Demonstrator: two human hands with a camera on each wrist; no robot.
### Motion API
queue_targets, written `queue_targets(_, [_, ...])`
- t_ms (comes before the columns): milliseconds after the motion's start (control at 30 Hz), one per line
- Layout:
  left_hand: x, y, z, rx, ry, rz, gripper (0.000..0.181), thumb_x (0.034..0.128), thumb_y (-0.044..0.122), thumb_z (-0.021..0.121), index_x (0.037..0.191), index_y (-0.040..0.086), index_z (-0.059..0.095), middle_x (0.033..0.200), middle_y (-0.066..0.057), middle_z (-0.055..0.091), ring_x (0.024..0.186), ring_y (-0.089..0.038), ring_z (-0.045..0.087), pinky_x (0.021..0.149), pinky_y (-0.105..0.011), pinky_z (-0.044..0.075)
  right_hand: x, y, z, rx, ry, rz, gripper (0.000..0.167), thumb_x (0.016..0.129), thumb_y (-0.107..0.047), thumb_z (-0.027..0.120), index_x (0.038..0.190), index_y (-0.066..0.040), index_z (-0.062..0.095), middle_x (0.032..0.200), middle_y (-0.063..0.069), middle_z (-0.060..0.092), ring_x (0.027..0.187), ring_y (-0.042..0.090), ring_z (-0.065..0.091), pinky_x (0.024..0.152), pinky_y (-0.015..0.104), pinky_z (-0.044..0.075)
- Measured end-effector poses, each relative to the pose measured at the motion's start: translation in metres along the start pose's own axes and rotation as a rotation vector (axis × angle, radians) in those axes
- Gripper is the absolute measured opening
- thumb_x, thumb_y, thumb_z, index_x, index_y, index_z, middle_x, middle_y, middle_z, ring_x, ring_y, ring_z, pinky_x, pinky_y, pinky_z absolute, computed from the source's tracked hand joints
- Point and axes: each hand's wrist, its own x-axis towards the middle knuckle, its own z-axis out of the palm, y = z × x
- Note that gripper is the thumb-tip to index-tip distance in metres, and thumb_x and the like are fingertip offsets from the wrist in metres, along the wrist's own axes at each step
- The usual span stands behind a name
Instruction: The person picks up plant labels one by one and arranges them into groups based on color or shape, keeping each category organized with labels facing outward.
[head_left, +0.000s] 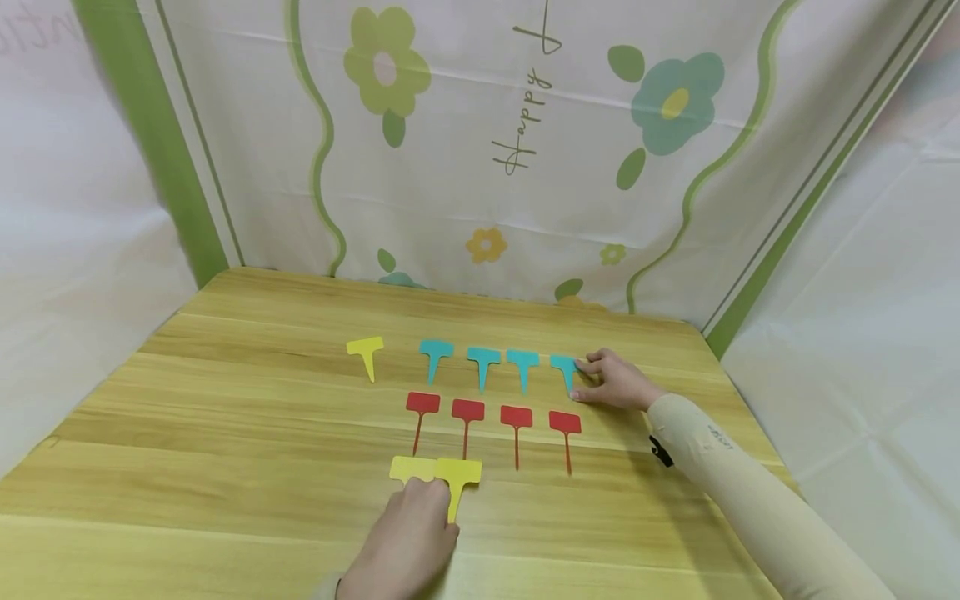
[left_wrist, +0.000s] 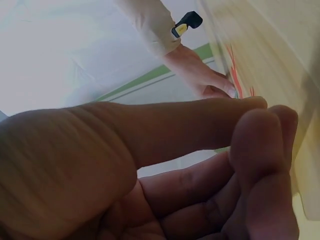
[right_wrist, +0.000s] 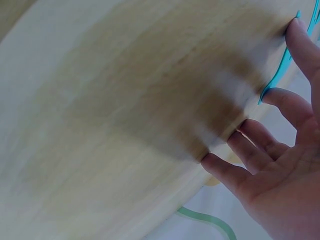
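My left hand (head_left: 408, 533) is at the near side of the table, by two overlapping yellow T-shaped plant labels (head_left: 468, 472). Its thumb and curled fingers pinch at them; in the left wrist view the hand (left_wrist: 200, 175) hides the labels, so whether it grips one or both is unclear. Farther off, my right hand (head_left: 617, 382) holds the rightmost blue T-shaped plant label (head_left: 563, 364) flat against the table. Thumb at the stem tip and index finger at the head span that label (right_wrist: 280, 72) in the right wrist view; the other fingertips rest near the tabletop.
Several blue labels (head_left: 483, 357) continue the row leftward, with one yellow label (head_left: 366, 346) at its left end. Nearer lies a row of several red rectangular-headed labels (head_left: 516, 416). A flower-printed cloth (head_left: 450, 183) hangs behind the wooden table (head_left: 225, 433).
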Motion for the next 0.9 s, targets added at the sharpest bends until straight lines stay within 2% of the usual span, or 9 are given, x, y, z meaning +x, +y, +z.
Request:
queue_targets(133, [-0.002,0.0,0.003,-0.007,0.007,0.018,0.029,0.0769,-0.008,0.068,0.058,0.006,0.052,0.054,0.003,0.037,0.047,-0.013,0.031,0.043,-0.026,0.031,-0.001,-0.002,-0.002,0.004,-0.001,-0.006,0.084,0.085,-0.052,0.072,0.145,-0.001,0.043,0.145,0.03,0.034,0.128,0.05,0.037,0.102,0.061,0.033])
queue_targets(500, [-0.002,0.0,0.012,0.01,0.065,0.055,0.029,0.0721,-0.013,0.063,0.058,0.008,0.048,0.055,0.003,0.037,0.048,-0.012,0.03,0.042,-0.025,0.029,-0.003,-0.003,-0.003,0.012,-0.007,-0.004,0.084,0.086,-0.051,0.071,0.145,0.0,0.043,0.146,0.031,0.033,0.129,0.051,0.036,0.102,0.061,0.033])
queue_targets(667, [0.0,0.0,0.016,0.018,0.081,0.029,0.026,0.0703,-0.013,0.062,0.06,0.007,0.049,0.055,0.001,0.041,0.049,-0.014,0.034,0.042,-0.027,0.033,-0.002,-0.003,-0.002,0.006,-0.008,-0.006,0.084,0.085,-0.052,0.071,0.145,0.0,0.043,0.145,0.031,0.033,0.129,0.05,0.037,0.102,0.061,0.033])
queue_targets(900, [0.004,-0.002,0.018,0.022,0.053,0.022,0.021,0.0685,-0.012,0.065,0.063,0.004,0.054,0.058,-0.001,0.045,0.05,-0.014,0.037,0.044,-0.028,0.037,-0.002,-0.003,-0.003,0.006,-0.01,-0.007,0.084,0.085,-0.051,0.072,0.145,0.0,0.042,0.145,0.031,0.033,0.129,0.051,0.036,0.102,0.062,0.032])
